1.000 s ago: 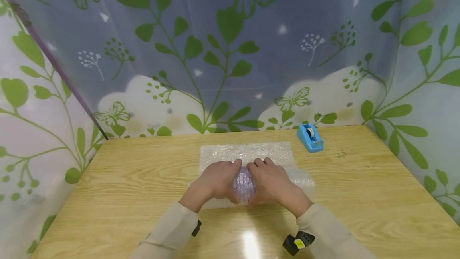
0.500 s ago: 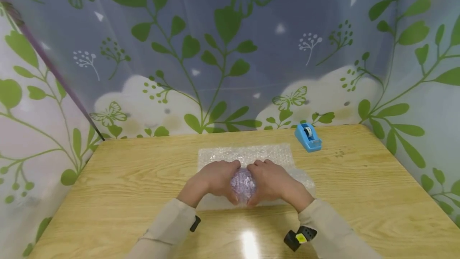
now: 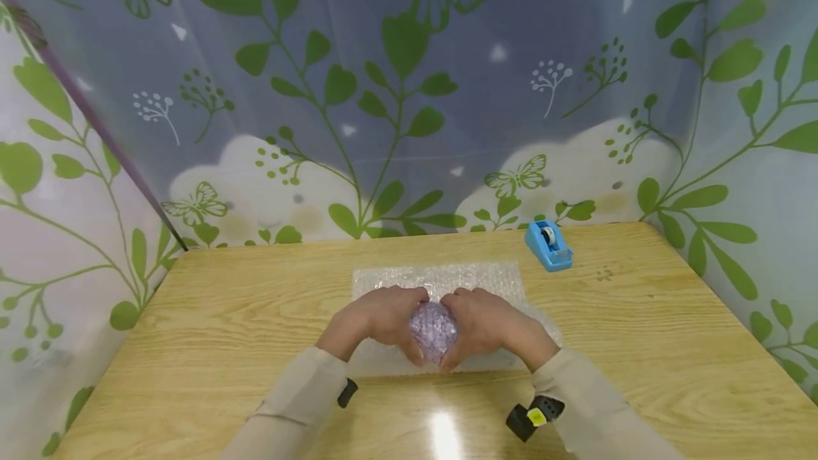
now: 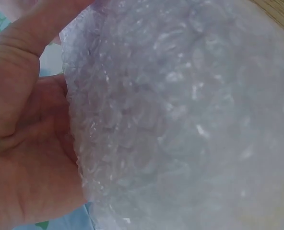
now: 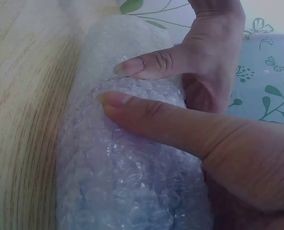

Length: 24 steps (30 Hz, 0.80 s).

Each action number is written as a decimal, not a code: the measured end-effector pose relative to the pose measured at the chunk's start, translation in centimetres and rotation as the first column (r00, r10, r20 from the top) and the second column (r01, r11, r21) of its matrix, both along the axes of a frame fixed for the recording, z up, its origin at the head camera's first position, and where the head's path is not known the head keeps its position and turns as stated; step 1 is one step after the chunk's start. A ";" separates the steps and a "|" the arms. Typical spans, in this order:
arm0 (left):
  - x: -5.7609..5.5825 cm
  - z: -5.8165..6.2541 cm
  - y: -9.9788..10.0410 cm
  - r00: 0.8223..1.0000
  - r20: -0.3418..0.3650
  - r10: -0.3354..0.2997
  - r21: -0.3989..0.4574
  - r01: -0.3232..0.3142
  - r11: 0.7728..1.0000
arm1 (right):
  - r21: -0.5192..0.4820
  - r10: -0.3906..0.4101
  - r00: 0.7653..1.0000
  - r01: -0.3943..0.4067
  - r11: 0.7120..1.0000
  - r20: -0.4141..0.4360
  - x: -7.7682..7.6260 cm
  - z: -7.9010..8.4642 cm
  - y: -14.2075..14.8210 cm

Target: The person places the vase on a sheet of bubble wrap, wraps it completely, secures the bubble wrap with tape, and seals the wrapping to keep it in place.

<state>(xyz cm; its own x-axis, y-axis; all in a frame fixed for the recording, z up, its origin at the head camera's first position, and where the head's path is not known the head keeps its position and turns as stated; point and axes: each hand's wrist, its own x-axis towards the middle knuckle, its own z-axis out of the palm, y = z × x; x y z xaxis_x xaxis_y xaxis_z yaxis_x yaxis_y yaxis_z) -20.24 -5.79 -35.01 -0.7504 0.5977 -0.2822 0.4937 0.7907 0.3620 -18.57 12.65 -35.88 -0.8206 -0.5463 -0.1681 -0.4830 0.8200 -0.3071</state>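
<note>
Both hands grip a roll of bubble wrap (image 3: 433, 332) around something purple-tinted, whose kind the layers hide. My left hand (image 3: 383, 314) holds it from the left and my right hand (image 3: 488, 321) from the right, their thumbs on the side near me. Beneath and beyond the hands, a flat stretch of bubble wrap (image 3: 377, 279) lies on the table. In the right wrist view, the left thumb (image 5: 151, 66) and right thumb (image 5: 151, 117) press side by side on the roll. The left wrist view shows the left hand (image 4: 27, 158) curled around its far side.
A blue tape dispenser (image 3: 548, 245) with a roll of tape stands at the back right of the wooden table (image 3: 255, 289). Behind the table hangs a patterned curtain (image 3: 307, 176); more of it closes off both sides.
The roll and the flat bubble wrap have shifted slightly toward me, with both hands keeping their grip. The tape dispenser stays in place.
</note>
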 end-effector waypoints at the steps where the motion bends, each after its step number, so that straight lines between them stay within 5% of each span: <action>1: -0.1 0.0 0.0 1.000 0.005 0.001 0.002 -0.001 1.000 | -0.001 -0.002 1.000 0.002 1.000 0.010 0.0 0.0 0.0; 17: -0.9 0.9 0.1 0.992 0.126 -0.010 0.024 0.007 1.000 | -0.055 0.020 0.985 -0.010 0.998 0.174 -0.9 0.1 0.2; 24: -1.5 0.3 -0.2 0.985 0.172 -0.011 0.043 0.004 0.999 | -0.030 0.004 0.977 0.003 1.000 0.212 -1.1 0.4 0.3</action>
<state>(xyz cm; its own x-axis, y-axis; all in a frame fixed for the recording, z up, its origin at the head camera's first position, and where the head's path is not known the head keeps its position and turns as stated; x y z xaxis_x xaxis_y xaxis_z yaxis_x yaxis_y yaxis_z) -21.70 -6.02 -34.68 -0.6882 0.6173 -0.3811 0.4268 0.7693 0.4754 -19.66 12.91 -35.47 -0.7679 -0.5542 -0.3212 -0.4049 0.8085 -0.4270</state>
